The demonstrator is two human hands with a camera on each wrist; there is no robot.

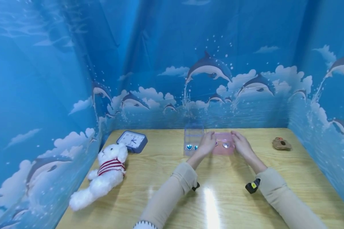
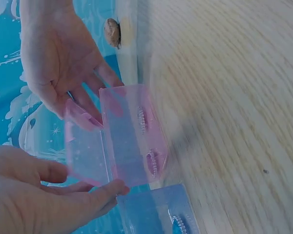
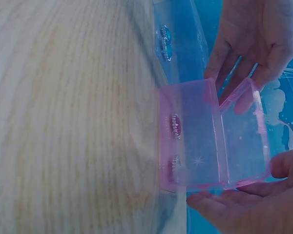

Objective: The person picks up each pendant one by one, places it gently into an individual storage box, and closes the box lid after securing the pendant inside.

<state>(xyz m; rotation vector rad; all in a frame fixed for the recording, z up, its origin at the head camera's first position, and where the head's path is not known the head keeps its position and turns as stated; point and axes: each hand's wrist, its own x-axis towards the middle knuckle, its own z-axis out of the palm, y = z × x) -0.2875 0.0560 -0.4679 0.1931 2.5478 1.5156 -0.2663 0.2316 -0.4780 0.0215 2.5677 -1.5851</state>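
Both hands are at the far middle of the table, on a clear pink plastic box (image 1: 223,151) whose lid (image 3: 244,141) stands raised. My left hand (image 1: 207,144) holds its left side around the lid hinge, fingers on the box and lid edges. On the opposite side my right hand (image 1: 243,147) holds the lid and box edge between thumb and fingers. Two bead-rimmed gem pieces (image 2: 152,163) lie inside the box. Close by on the left, a clear blue box (image 1: 189,152) also has its lid up and contains blue gem pieces (image 1: 189,147).
A white plush toy (image 1: 106,184) in a red-striped top lies at the left. Next to it is a blue square clock (image 1: 132,141). A small brown object (image 1: 281,144) sits at the far right of the wooden table (image 1: 160,181). Dolphin-printed curtains (image 1: 160,63) surround the table.
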